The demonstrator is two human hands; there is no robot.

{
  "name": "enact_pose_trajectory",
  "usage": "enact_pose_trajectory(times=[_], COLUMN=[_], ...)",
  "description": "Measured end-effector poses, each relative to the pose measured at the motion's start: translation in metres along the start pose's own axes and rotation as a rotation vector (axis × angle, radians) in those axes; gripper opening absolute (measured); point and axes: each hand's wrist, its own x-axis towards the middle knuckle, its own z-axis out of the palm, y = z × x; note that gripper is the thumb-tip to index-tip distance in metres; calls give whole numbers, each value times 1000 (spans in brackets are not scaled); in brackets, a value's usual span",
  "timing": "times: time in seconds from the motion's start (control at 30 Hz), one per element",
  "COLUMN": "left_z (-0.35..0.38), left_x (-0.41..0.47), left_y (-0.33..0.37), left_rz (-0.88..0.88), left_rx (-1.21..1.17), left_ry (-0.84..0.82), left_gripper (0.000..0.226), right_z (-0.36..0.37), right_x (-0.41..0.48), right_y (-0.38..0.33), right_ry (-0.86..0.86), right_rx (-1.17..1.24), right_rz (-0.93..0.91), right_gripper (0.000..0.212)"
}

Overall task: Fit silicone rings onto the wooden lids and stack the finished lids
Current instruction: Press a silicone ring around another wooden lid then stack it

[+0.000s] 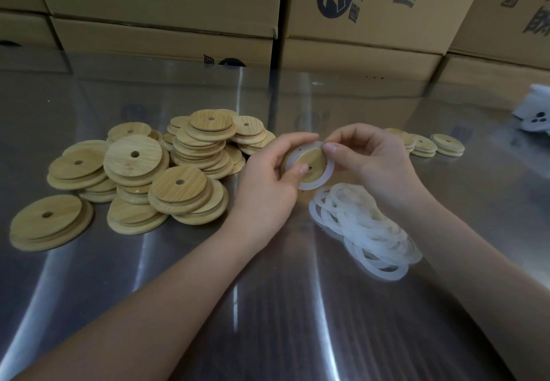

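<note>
My left hand holds a round wooden lid tilted above the table, thumb pressed near its centre hole. A translucent white silicone ring sits around the lid's raised step. My right hand pinches the ring's upper edge with thumb and forefinger. A heap of loose silicone rings lies on the table just below both hands. A big pile of bare wooden lids with centre holes spreads to the left. Several lids with rings fitted lie flat behind my right hand.
The work surface is a reflective steel table. Stacked cardboard boxes form a wall along its far edge. A white object with dark holes sits at the far right edge.
</note>
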Motion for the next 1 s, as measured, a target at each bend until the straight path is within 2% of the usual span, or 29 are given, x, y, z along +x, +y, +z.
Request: enact_pose_trajectory(times=[0.27, 0.53, 0.7, 0.9, 1.0], left_z=[1, 1, -1, -1, -1], left_x=[1, 3, 6, 4, 2], left_y=[-1, -4, -4, -3, -2], left_rz=[-8, -57, -84, -52, 32], left_rx=[-9, -36, -62, 3, 119], left_ry=[40, 85, 132, 145, 135], left_gripper=[37, 45, 30, 24, 35], right_z=[0, -1, 0, 0, 2], right_x=[0, 0, -1, -1, -2], right_y=[-3, -3, -3, -4, -4], right_ry=[15, 24, 26, 21, -6], right_rx=[1, 8, 16, 30, 13], right_rz=[-11, -3, 0, -18, -31], right_gripper=[16, 14, 15, 19, 20])
